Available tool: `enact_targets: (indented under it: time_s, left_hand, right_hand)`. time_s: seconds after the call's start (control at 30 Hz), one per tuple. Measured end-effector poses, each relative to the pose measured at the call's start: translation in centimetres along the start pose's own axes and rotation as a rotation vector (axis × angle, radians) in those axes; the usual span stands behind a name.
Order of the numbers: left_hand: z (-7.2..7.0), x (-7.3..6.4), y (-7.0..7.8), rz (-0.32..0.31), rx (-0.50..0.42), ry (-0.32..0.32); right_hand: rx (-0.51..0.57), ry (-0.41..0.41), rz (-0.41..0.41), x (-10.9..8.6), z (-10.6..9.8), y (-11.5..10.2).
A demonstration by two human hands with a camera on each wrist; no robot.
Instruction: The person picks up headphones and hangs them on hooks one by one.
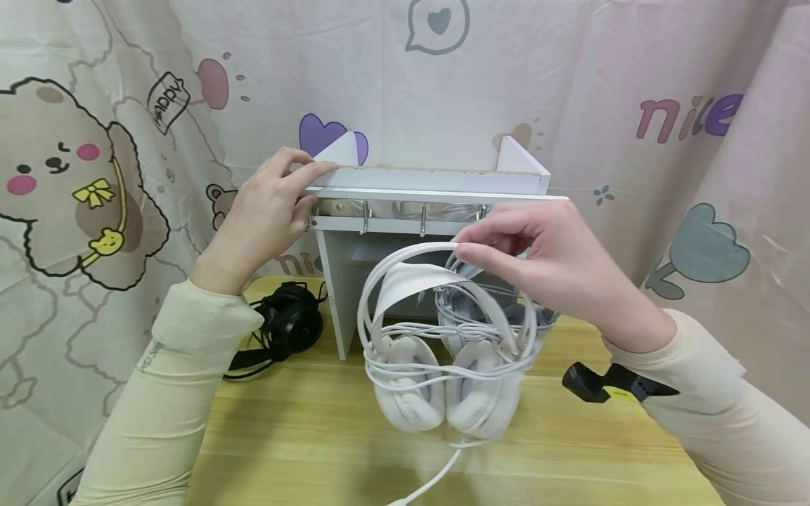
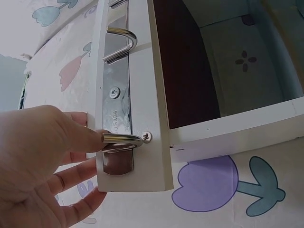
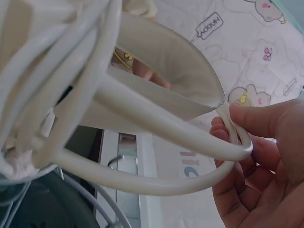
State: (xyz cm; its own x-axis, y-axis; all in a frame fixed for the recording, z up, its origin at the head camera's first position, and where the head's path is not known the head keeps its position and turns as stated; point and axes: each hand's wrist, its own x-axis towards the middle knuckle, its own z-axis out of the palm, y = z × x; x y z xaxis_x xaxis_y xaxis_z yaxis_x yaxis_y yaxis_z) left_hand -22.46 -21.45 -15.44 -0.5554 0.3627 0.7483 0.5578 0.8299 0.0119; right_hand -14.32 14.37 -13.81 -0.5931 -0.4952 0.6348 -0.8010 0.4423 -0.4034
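White headphones [image 1: 408, 383] with their cable wound around the ear cups hang upright from my right hand [image 1: 531, 260], which pinches the top of the headband. In the right wrist view, thumb and fingers close round the thin double band [image 3: 228, 156]. At the left end of a white shelf [image 1: 430, 181], my left hand [image 1: 268, 204] grips the front board, fingers over its top edge. The left wrist view has the thumb by an end hook [image 2: 122, 139] on the metal strip [image 2: 116, 99]. Partly hidden behind the white pair is a second, greyish pair of headphones [image 1: 452, 309].
Black headphones [image 1: 294, 320] lie on the wooden table [image 1: 285, 429] left of the shelf's side panel [image 1: 335, 288]. Several metal hooks [image 1: 422, 219] run along the shelf front. A printed curtain [image 1: 443, 91] surrounds the table. A black band [image 1: 616, 383] is on the right sleeve.
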Motion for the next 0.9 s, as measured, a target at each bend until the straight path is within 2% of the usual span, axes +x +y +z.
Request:
enact_targets:
  time_s: [0.2,0.37,0.63,0.9]
  left_hand:
    - [0.1,0.0,-0.1,-0.007,-0.022,0.007]
    - [0.2,-0.2,-0.3,-0.027,-0.014,0.027]
    - [0.0,-0.2,-0.5,-0.027,-0.005,0.049]
    - [-0.1,-0.2,-0.6,-0.027,0.006,0.043]
  right_hand:
    - [0.034,-0.037,0.060,0.8,1.2,0.1]
    - [0.069,-0.061,0.052,1.4,2.2,0.3]
    - [0.032,-0.065,0.031,2.7,4.1,0.9]
    - [0.001,-0.056,0.076,4.0,5.5,1.4]
